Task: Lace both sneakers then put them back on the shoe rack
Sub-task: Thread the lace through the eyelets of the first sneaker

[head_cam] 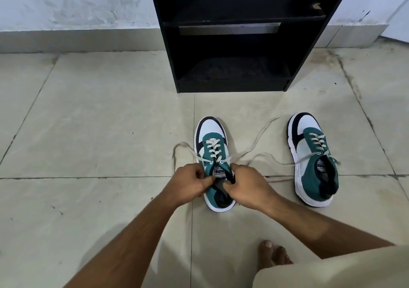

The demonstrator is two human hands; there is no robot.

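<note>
Both forearms are bare, with no sleeves, watch or rings showing on the left hand [191, 184] or right hand [247, 188]. A bare foot [275, 253] shows beside pale beige shorts [332, 270].

The floor [99, 115] is pale stone-look tile with a dull, faintly mottled sheen, grimy along the grout lines. The shoe rack [230, 50] looks like black laminated board, matt and dusty on its shelves. Both sneakers, the near one [210, 137] and the one to its right [309, 152], have teal cloth uppers, smooth white toe panels and white rubbery soles. Their laces [261, 130] are flat woven cotton, off-white and slightly frayed. The wall [77, 4] is painted plaster, rough and scuffed.
</note>
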